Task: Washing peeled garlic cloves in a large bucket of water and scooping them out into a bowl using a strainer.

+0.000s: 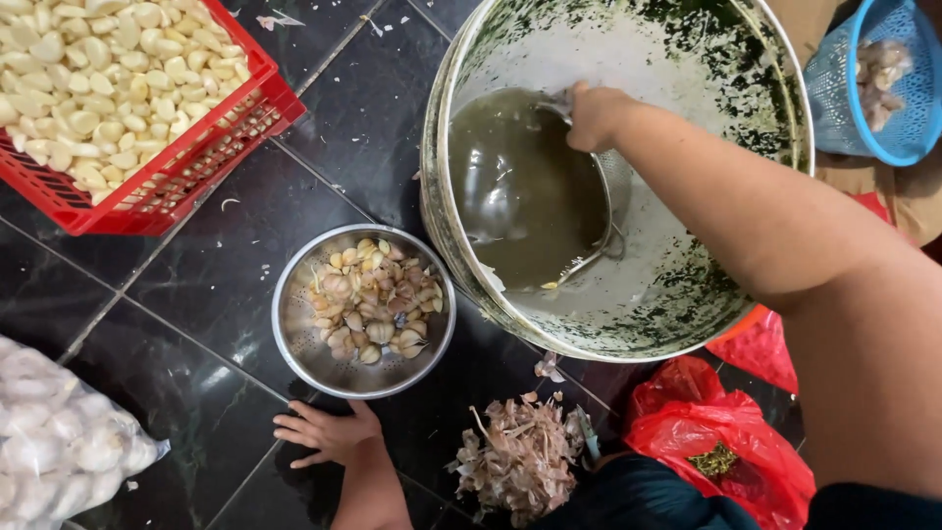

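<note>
My right hand (596, 116) is down inside the big bucket (628, 304), fist closed around the top of a metal ladle (589, 211) whose bowl sits sunk in the murky green-brown liquid (515, 186). My left hand (329, 433) lies flat on the dark tiled floor (211, 265), fingers spread and holding nothing, just below the metal colander (304, 344) of unpeeled garlic cloves (373, 294). A heap of garlic skins (520, 456) lies beside it, a red crate (147, 201) of peeled garlic farther off.

light: bright, even | glare: dark floor tiles (245, 265) | focus: sharp | shadows: soft
</note>
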